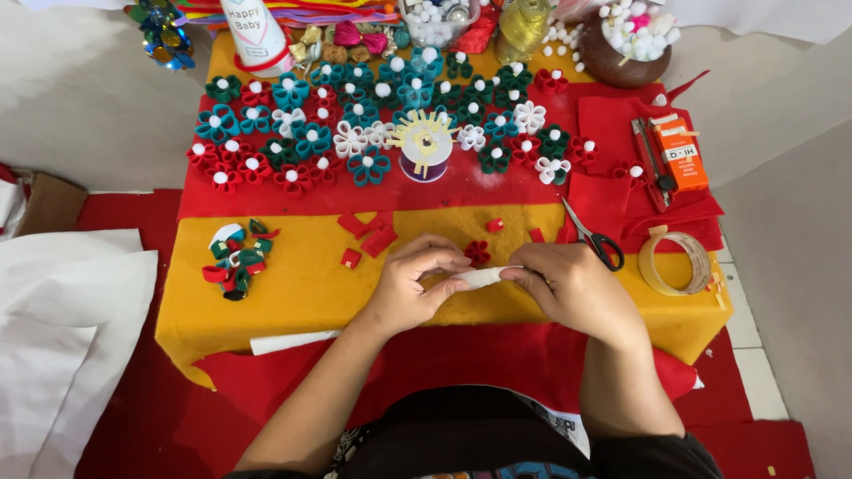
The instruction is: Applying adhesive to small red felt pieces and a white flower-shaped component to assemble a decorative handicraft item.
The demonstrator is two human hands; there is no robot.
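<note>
My left hand point(415, 282) and my right hand point(568, 282) meet over the yellow felt sheet point(302, 288), both pinching a small white rolled strip point(481, 277) between their fingertips. Just beyond the fingers lies a small red looped felt flower point(477, 252). Red felt scraps point(368, 235) lie to the left of my left hand. Black-handled scissors point(593, 235) rest close to my right hand.
Many red, teal, green and white felt flowers point(355, 124) cover the red felt at the back, around a spool point(424, 149). A tape roll point(676, 262), an orange stapler box point(682, 153), a bowl of white pom-poms point(632, 40) and a pile of loops point(238, 259) lie about.
</note>
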